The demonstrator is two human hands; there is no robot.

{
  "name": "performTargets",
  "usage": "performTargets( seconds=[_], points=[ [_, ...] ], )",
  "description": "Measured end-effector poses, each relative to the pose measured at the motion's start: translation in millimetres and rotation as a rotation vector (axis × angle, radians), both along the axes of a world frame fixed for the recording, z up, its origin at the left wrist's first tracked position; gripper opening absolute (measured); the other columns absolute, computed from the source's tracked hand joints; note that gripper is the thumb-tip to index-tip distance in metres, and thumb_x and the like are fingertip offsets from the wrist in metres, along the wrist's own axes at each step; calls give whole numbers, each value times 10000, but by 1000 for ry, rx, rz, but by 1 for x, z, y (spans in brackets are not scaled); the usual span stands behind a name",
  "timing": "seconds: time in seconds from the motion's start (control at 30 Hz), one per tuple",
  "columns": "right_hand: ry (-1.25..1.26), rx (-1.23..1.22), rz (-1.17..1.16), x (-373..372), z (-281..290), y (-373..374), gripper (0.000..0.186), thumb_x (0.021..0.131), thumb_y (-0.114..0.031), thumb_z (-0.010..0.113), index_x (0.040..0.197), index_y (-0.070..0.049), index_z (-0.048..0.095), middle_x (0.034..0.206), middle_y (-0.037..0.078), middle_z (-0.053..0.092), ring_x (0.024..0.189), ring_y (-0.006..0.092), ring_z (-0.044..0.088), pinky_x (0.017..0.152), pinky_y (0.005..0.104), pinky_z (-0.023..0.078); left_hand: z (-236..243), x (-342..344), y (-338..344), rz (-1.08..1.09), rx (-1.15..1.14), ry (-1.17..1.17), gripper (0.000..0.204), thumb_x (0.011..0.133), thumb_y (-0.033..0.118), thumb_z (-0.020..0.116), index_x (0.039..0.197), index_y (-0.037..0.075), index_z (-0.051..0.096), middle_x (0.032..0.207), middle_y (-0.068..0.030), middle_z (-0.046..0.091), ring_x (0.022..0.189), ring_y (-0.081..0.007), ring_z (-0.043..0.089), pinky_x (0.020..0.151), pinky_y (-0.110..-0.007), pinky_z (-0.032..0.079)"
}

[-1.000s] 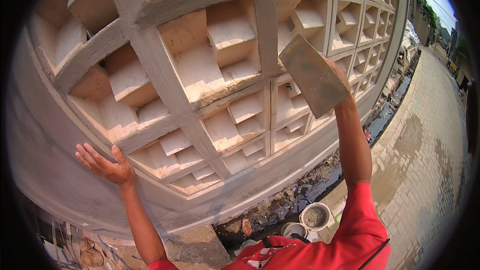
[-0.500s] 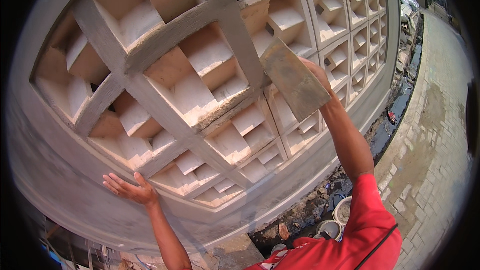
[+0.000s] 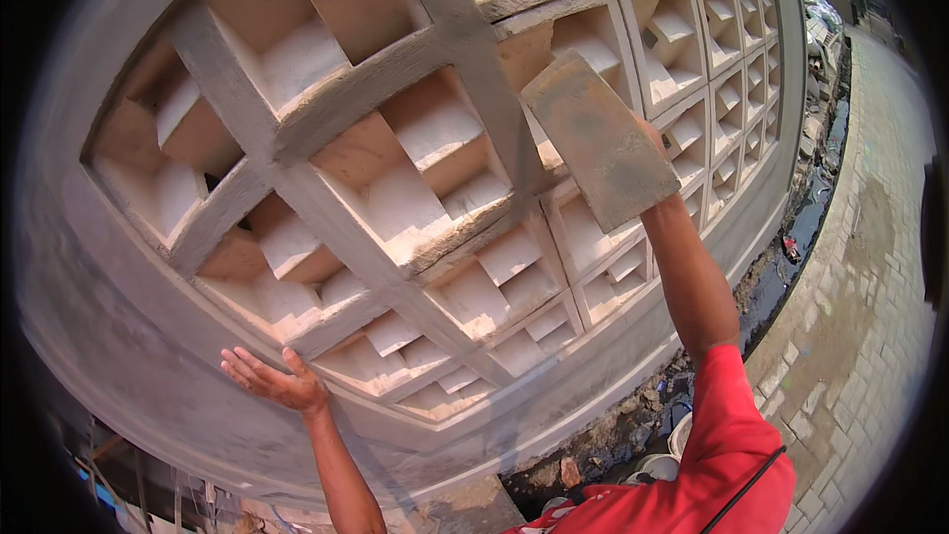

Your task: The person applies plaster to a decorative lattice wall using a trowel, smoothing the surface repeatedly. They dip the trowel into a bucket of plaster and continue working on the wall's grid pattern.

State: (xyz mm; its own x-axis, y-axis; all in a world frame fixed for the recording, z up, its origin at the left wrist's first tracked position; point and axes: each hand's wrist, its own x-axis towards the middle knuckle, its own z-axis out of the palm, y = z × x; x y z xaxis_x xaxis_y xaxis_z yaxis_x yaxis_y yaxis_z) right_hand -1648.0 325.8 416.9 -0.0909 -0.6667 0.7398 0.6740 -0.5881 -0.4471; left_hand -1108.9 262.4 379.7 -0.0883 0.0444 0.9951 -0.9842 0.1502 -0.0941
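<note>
In my right hand (image 3: 654, 133) is a rectangular, stained flat trowel (image 3: 601, 143), raised against the lattice wall of pale breeze blocks (image 3: 376, 188) over a grey mortar joint. The plate hides most of that hand, and whether it touches the wall is unclear. My left hand (image 3: 282, 381) has its fingers apart and palm turned up, holding nothing, beside the smooth grey rendered border (image 3: 138, 316) below the blocks.
A narrow drain with dark water (image 3: 806, 222) and rubble runs along the wall's foot, with buckets (image 3: 657, 468) partly hidden by my red shirt. A paved path (image 3: 860, 316) lies to the right, and white sacks (image 3: 820, 5) are piled farther along.
The view has shifted, so the wall sits lower and farther right. The trowel has moved slightly left across the joint. My open left hand appears lower and farther right.
</note>
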Motion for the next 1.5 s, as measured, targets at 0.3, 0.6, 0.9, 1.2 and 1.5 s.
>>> performTargets(
  seconds=[0.3,0.6,0.9,1.2,1.5],
  points=[
    [370,-46,-482,34,54,43,563,916,-139,686,1405,49,479,1254,116,611,1098,148,612,947,287,516,1,-1,1,-6,-11,-3,707,1014,461,464,1547,32,289,1610,-162,271,1482,-394,233,1197,-525,207],
    [959,-118,-1522,101,102,11,600,827,-125,644,1389,31,502,1059,201,532,995,373,553,899,445,472,1,-2,3,3,9,12,701,1018,448,448,1544,13,285,1601,-189,274,1479,-412,235,1195,-542,210],
    [1116,-37,-1474,101,49,19,598,828,-79,634,1401,23,499,1016,199,510,960,361,544,862,459,476,-2,-1,1,-4,17,26,688,992,385,497,1536,11,301,1598,-185,281,1478,-406,238,1199,-539,211],
    [1057,-17,-1729,87,131,15,554,860,-143,621,1406,-87,545,989,212,532,927,384,584,845,483,484,1,-4,4,-25,13,34,682,984,356,518,1530,5,311,1595,-181,287,1478,-400,239,1198,-533,215],
    [1188,184,-1609,111,-20,24,636,829,-38,658,1443,-57,494,970,192,493,882,335,545,788,434,484,1,0,3,-44,5,30,681,965,328,545,1525,10,324,1595,-172,294,1480,-390,236,1203,-522,212]
  ],
)
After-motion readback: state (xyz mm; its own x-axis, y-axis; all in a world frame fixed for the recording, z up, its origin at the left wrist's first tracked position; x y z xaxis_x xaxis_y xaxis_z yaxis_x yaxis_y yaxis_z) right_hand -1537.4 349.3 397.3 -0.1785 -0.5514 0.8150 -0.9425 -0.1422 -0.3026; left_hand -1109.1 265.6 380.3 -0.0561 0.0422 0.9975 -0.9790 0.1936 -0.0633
